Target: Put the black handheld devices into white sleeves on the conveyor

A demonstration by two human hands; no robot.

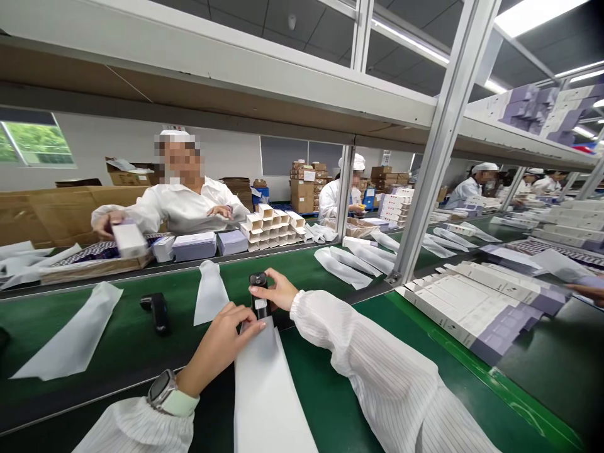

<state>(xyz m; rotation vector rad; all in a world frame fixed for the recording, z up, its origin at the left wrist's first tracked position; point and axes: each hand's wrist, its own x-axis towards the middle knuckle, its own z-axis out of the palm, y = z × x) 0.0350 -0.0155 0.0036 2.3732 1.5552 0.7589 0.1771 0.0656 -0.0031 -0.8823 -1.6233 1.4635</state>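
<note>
My right hand (279, 290) grips a small black handheld device (258, 279) by its upper end, thumb in front and fingers behind. The device stands upright, its lower part inside the mouth of a translucent white bag (264, 343). Pinched at that mouth, the bag's edge is between the thumb and fingers of my left hand (231, 330), which has a watch on its wrist. Under it a stack of similar white bags (271, 409) runs toward me. A second black device (158, 313) lies on the green belt (134, 352) to the left.
Loose white bags (70, 333) lie along the belt. Flattened white-purple cartons (481, 302) are stacked at right, beside a metal post (436, 145). A shelf (236, 69) crosses overhead. Opposite, a co-worker (177, 201) holds a white box (129, 239) near open cartons (271, 228).
</note>
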